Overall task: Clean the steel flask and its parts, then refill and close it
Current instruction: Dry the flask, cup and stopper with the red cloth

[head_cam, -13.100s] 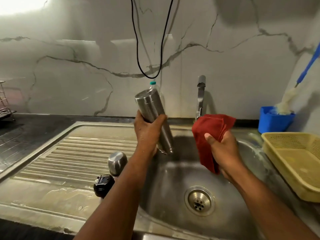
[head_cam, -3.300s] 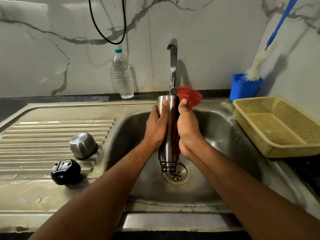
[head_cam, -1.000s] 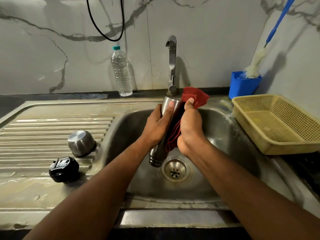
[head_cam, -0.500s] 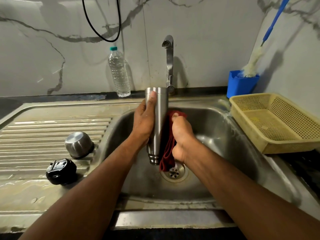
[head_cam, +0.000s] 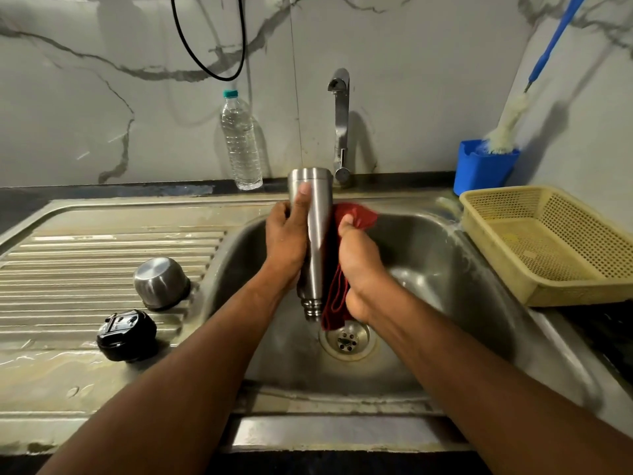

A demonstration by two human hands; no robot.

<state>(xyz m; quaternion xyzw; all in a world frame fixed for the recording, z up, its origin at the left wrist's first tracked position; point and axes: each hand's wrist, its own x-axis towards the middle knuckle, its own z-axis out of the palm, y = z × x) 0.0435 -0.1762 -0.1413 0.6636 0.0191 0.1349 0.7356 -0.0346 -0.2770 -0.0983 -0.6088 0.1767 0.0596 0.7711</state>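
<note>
The steel flask (head_cam: 317, 234) hangs upside down over the sink basin (head_cam: 445, 269), its threaded mouth pointing at the drain (head_cam: 346, 339). My left hand (head_cam: 286, 245) grips its left side, thumb up near the base. My right hand (head_cam: 359, 265) presses a red cloth (head_cam: 337, 296) against the flask's right side. On the ribbed drainboard (head_cam: 85, 255) to the left stand the steel cup lid (head_cam: 161, 282), upside down, and the black stopper (head_cam: 126, 334) in front of it.
A tap (head_cam: 340, 121) rises behind the flask, no water running. A clear water bottle (head_cam: 241, 142) stands at the wall. At the right are a blue holder (head_cam: 483, 169) with a bottle brush (head_cam: 534, 84) and a yellow basket (head_cam: 555, 245). A black cable (head_cam: 212, 63) hangs above.
The flask has stayed inverted in my left hand. My right hand and the red cloth have slid slightly up along the flask's right side since half a second ago.
</note>
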